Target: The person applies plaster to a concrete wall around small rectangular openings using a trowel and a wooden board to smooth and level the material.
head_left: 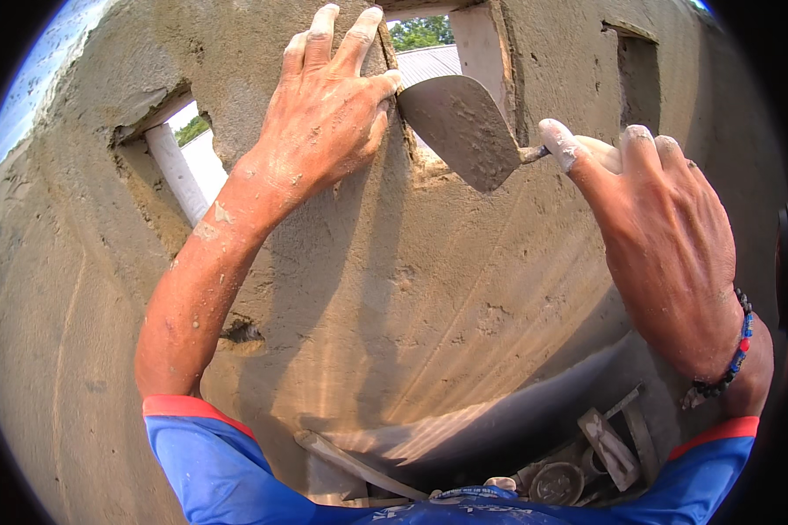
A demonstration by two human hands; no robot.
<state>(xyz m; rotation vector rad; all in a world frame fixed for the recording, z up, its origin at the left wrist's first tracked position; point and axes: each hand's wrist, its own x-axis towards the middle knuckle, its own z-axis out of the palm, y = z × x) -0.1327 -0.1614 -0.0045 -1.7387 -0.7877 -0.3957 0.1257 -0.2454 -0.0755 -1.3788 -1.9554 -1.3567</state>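
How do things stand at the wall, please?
Right hand: gripping trowel. Left hand: spread at wall beside middle opening. Trowel: partly across the opening, left fingertip close to its edge.

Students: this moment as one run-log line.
left hand: beside middle window opening | right hand: holding masonry trowel | blade: close to left hand

Grey floor [517,422] below you
On it you see a round container [557,483], a pale board [610,449] just beside, and, more to your left, one long pale strip [359,465].
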